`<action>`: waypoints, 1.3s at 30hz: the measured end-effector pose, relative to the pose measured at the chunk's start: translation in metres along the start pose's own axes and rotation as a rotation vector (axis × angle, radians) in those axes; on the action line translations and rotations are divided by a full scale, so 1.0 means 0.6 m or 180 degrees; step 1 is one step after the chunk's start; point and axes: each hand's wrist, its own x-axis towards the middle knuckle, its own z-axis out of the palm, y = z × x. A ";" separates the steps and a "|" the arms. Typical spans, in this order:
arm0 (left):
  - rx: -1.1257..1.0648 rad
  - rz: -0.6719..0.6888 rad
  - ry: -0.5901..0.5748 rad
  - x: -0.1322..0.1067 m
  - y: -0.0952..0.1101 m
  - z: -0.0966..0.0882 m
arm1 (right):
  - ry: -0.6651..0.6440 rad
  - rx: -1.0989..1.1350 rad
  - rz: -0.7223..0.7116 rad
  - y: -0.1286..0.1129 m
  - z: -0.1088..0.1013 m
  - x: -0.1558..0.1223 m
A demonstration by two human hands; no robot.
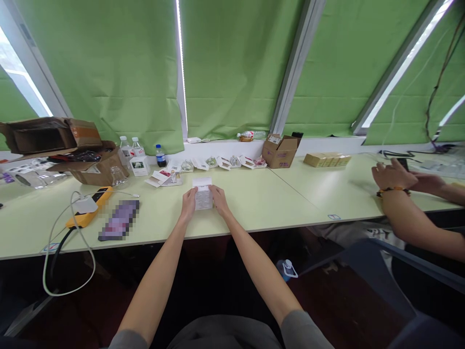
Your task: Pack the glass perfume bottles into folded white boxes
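Between my two hands is a small white box (204, 198) with printed text on its face and its top flap raised. My left hand (189, 203) grips its left side, and my right hand (218, 198) grips its right side, thumbs near the upper edge. The box is close to the table's front edge; its inside is hidden from me. Behind it stands a row of opened white boxes (200, 164) with clear plastic packs (211, 162) between them.
Left lie a blurred phone (119, 220) and a yellow power strip (95, 206) with a looping white cable. Cardboard boxes (281, 151), bottles (160, 156) and a yellow stack (327, 160) line the back. At right, another person's hands (394, 175) hold a dark object.
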 end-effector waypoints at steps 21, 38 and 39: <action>0.0022 0.0352 -0.0003 -0.012 0.012 -0.002 | -0.0065 0.0324 -0.0093 0.000 -0.006 0.003; 0.0077 0.0864 0.0013 -0.027 0.026 -0.001 | -0.0038 0.0375 -0.0414 0.005 -0.011 0.004; 0.0082 0.0879 0.0020 -0.027 0.026 -0.001 | -0.0055 0.0411 -0.0401 0.005 -0.012 0.003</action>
